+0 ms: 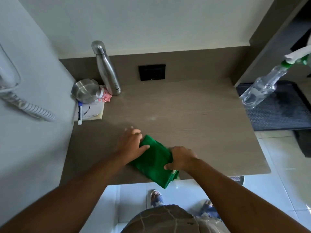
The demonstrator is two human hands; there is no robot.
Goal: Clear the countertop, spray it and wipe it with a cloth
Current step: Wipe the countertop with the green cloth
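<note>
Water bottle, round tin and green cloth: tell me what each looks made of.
Water bottle: looks like brushed stainless steel, going by its grey satin sheen.
Round tin: apparently the same brushed metal, with soft highlights on its lid.
Green cloth: matte fabric that creases and folds under both hands; the weave is too blurred to name.

The scene is evenly and softly lit, moderately bright, with only faint shadows; pale glare shows on the glossy floor tiles (277,174) at lower right and a highlight on the steel bottle (107,69). The wide-angle lens bends straight lines near the frame edges, so the walls and the countertop (193,115) edges splay outward. Focus is soft overall, and the spray bottle (264,84) and the coiled cord (33,110) are smeared.
</note>
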